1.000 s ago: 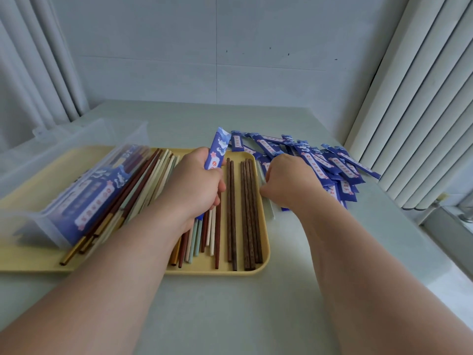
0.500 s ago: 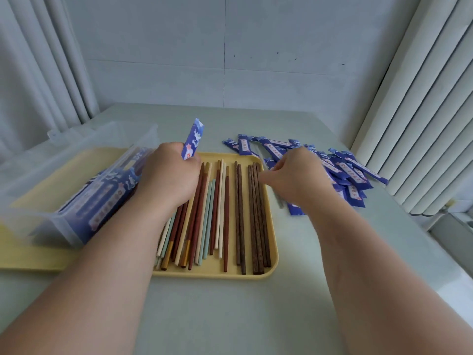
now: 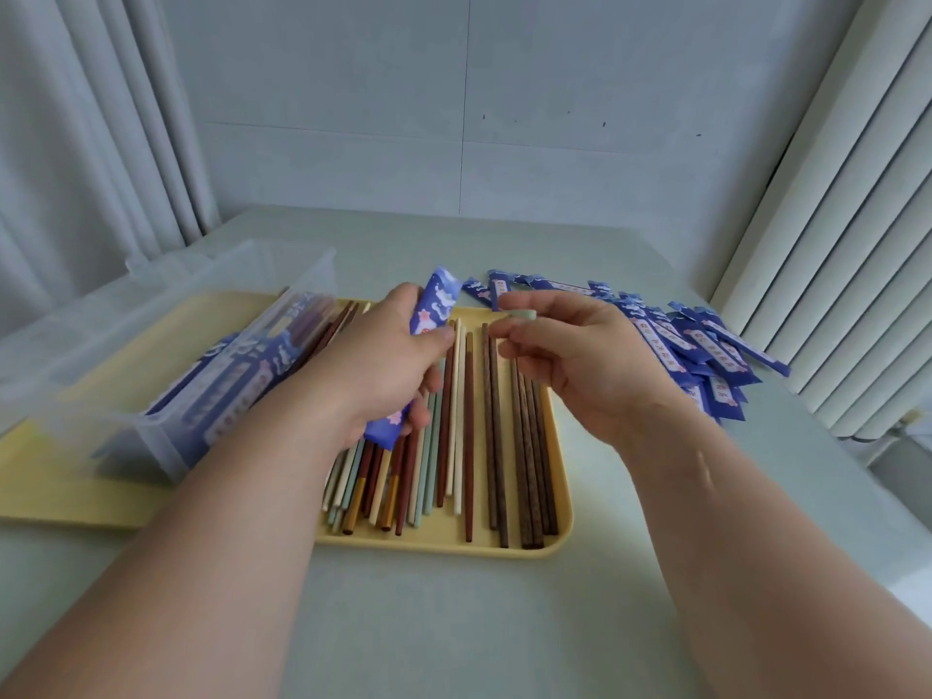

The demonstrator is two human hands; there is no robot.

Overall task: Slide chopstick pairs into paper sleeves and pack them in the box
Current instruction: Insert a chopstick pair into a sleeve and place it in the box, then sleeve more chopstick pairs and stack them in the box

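A: Blue paper: the sleeve [image 3: 434, 307] is gripped in the left hand [image 3: 378, 368], fingers curled round it, above the yellow tray [image 3: 562, 502].

B: And the right hand [image 3: 575, 355]?

A: It pinches a pale green chopstick end [image 3: 522, 315] between thumb and fingertips. It's too blurred to tell whether that's one stick or two.

B: The risk, then?

A: A lone stick going in, or tips snagging the sleeve's mouth and creasing it. The clear box [image 3: 166, 396] sits just left, on the tray.

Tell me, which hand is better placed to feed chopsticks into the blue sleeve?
The right hand: it pinches what looks like a pale green chopstick beside the sleeve, which the left hand grips.
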